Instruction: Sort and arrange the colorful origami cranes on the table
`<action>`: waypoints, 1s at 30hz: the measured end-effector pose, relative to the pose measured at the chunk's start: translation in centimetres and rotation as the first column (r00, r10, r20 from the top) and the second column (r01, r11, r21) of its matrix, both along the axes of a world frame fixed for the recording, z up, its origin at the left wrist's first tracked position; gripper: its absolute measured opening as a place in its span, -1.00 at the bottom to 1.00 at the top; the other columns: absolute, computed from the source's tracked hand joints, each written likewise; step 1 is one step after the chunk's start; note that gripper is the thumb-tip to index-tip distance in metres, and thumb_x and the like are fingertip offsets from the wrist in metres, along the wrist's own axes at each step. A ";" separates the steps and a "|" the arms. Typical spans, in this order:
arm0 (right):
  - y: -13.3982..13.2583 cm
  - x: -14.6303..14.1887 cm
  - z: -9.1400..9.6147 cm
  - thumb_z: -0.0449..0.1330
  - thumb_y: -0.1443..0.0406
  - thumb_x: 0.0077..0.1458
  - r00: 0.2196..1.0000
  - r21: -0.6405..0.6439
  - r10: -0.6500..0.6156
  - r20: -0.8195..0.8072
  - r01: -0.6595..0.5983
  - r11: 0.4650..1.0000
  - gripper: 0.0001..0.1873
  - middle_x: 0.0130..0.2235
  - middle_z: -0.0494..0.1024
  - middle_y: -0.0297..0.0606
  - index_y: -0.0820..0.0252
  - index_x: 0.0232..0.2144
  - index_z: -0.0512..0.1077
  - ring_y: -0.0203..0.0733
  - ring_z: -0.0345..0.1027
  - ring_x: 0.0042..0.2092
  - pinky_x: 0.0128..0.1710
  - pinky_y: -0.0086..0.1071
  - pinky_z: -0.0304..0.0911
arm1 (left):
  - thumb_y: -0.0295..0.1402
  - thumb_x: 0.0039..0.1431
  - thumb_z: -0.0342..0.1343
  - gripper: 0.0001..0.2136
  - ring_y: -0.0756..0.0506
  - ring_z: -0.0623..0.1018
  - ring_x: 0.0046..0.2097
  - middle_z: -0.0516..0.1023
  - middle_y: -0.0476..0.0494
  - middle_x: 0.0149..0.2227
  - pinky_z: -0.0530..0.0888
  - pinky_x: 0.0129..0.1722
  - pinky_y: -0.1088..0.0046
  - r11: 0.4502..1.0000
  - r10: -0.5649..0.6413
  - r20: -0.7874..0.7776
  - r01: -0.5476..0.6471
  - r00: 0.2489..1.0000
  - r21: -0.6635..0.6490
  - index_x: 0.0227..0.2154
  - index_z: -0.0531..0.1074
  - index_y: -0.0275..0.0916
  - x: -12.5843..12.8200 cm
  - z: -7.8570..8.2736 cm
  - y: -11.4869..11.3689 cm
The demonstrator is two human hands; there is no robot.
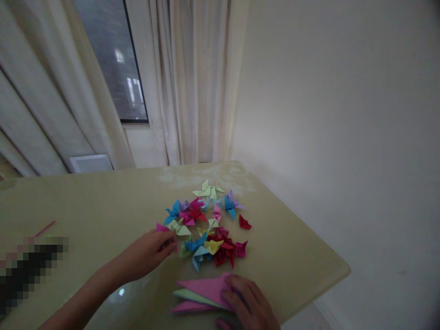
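My left hand reaches in to the left edge of a pile of small folded paper cranes. Its fingers are closed on a pink origami piece, which is mostly covered by the hand. The colourful paper cranes lie loosely heaped in red, blue, yellow, pale green, magenta and purple. Nearer to me, my right hand curls over the right end of a larger pink and pale green folded paper. That paper has long pointed layers fanning out to the left.
The glossy cream table has a rounded right corner near the wall. A thin pink stick lies at the left, beside a pixelated dark area. Behind the table hang beige curtains around a window.
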State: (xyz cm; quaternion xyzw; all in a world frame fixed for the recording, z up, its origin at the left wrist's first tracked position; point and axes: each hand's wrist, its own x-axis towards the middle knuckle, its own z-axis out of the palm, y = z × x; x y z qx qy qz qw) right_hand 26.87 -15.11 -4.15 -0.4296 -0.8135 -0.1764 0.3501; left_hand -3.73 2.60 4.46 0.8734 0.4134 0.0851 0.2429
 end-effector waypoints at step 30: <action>6.8 4.1 4.4 0.33 -0.01 0.29 0.928 -0.583 -0.176 -0.330 -0.053 0.811 -0.36 0.37 0.38 0.00 0.04 0.33 0.42 0.23 0.22 0.40 0.41 0.14 0.14 | 0.12 0.29 0.21 -0.21 -0.40 0.33 0.43 0.27 -0.31 0.48 0.34 0.40 -0.11 0.959 -0.168 0.192 0.115 0.967 0.260 0.47 0.19 -0.09 7.0 -4.1 -1.1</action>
